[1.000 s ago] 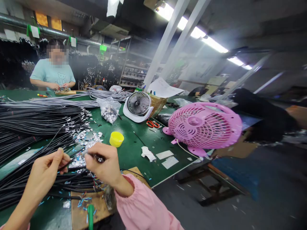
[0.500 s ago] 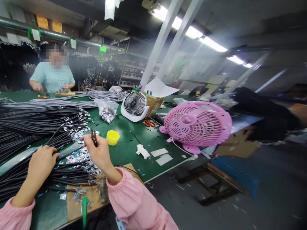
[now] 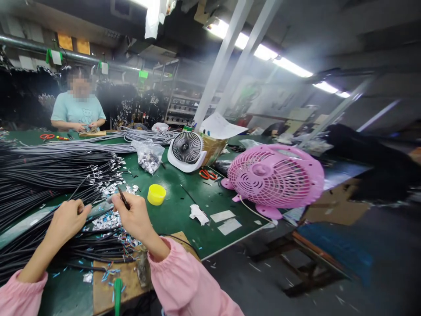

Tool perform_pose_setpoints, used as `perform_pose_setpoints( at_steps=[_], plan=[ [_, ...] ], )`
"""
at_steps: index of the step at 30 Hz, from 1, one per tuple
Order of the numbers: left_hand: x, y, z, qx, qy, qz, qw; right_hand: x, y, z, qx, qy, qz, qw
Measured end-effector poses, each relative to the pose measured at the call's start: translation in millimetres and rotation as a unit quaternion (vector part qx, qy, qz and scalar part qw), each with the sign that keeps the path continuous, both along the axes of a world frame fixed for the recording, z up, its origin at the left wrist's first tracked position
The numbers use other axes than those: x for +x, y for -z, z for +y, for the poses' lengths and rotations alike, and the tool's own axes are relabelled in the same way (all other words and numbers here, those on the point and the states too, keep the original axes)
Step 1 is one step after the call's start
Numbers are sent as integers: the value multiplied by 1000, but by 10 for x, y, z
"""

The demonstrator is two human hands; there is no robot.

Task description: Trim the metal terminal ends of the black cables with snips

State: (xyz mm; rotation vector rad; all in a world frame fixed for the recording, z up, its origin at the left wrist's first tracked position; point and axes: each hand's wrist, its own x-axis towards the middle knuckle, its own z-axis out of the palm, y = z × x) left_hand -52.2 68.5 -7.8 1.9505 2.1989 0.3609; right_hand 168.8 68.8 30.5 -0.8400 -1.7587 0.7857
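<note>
My left hand [image 3: 67,221] is closed in a pinch over the black cables [image 3: 39,173], its fingertips on a black cable that they mostly hide. Close by on the right, my right hand [image 3: 134,215] is wrapped round dark pointed tweezers [image 3: 123,198], with the points sticking up out of the fist. Between and below the hands lie scraps of silver foil [image 3: 107,221] and bits of coloured wire. More black cables, with stripped pale ends, are bundled beneath both wrists.
A yellow cup [image 3: 156,194] stands right of my right hand. Beyond it are a bag of small parts [image 3: 149,157], a white fan [image 3: 187,151], orange-handled scissors [image 3: 208,174] and a pink fan [image 3: 276,175]. A wooden board [image 3: 126,274] lies at the near edge. A co-worker [image 3: 79,107] sits across.
My left hand has shifted slightly right, toward my right hand. The tweezers have turned, and their points look closer together. The co-worker's hands have come together, and red scissors now show on the table beside them.
</note>
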Motion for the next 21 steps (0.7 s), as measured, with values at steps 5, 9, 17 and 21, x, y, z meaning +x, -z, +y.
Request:
perform_pose_setpoints(
  at_steps=[5,9,17,21],
  plan=[
    [152,-163,29,62,67,-137,986,10,-1,-24,6,12,-15,1000],
    [355,-215,2,162,108,-216,957,33,6,-30,16,15,-12,1000],
    [592,-400,-436,263,46,-337,903,31,10,-69,-6,34,36,999],
    [660,-430,-591,271,61,-352,894,4,-26,-109,-27,18,48,998]
  ],
)
